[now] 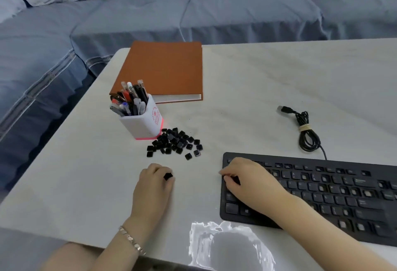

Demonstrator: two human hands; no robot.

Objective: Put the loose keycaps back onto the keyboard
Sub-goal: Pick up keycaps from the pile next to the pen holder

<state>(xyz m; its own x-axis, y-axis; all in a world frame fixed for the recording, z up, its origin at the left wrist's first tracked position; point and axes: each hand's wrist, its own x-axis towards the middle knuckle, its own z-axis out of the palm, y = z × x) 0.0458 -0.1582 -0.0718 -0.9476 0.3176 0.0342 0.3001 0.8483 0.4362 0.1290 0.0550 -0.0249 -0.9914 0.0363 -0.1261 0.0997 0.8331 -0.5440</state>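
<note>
White table [257, 98]: keycap [168, 176] pinched in left hand [154, 182], right hand [247, 182] curled on keyboard [343, 195], grip unclear; cap's best squared before pressing.

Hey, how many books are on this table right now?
1. The brown book lies flat near the table's far left corner, right behind the white pen holder. No other shows; nothing seems to hide one.

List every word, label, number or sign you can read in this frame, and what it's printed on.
No text here is legible.
Red round seal and characters on the white pen holder: too blurred to read.
Small red mark on the cover of the brown notebook: too small to read.
Key legends on the black keyboard: blurred, none readable.
</note>
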